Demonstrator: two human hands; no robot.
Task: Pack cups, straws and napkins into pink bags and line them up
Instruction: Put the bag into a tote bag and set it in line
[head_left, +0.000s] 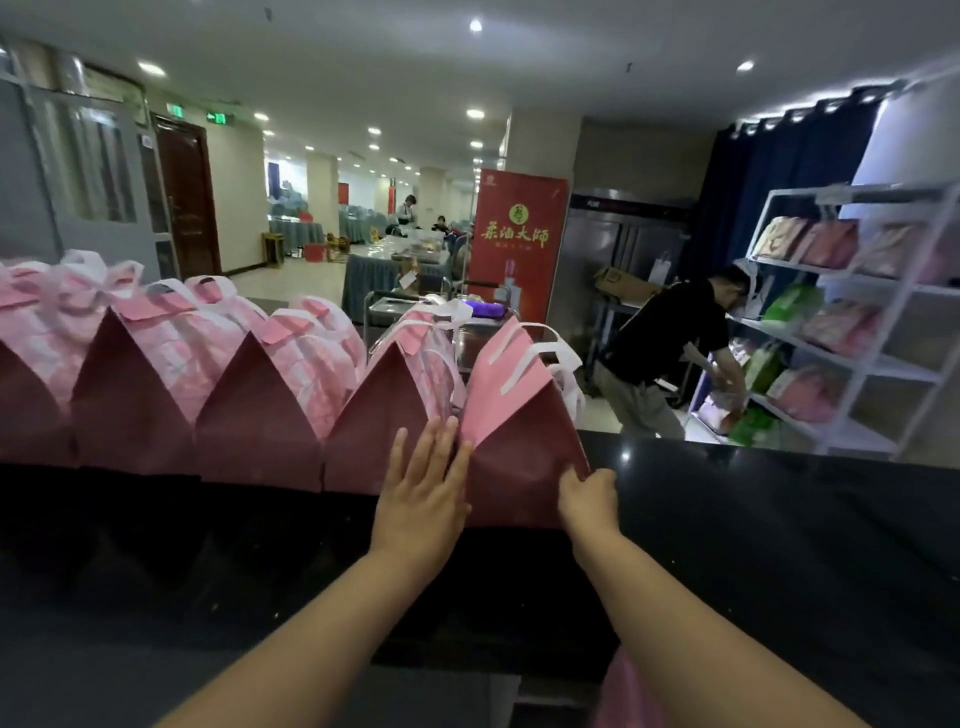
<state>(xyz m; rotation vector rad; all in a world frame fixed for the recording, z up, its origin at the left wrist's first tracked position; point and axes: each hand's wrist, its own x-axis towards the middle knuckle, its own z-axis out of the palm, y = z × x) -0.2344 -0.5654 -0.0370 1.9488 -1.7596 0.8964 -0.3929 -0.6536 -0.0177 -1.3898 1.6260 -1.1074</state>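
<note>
Pink bags (260, 410) stand in row on black surface (779, 519), contents hidden. Rightmost bag (524, 457) at row end: left hand (423, 493) flat open against its left side, right hand (589, 499) pinches its lower right corner.

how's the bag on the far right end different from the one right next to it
The end bag leans left and sits nearer the counter edge; its neighbour stands upright in the row. The right hand pinches the end bag's lower corner; the left hand lies flat where the two meet. Both are pink with white handles.
</note>
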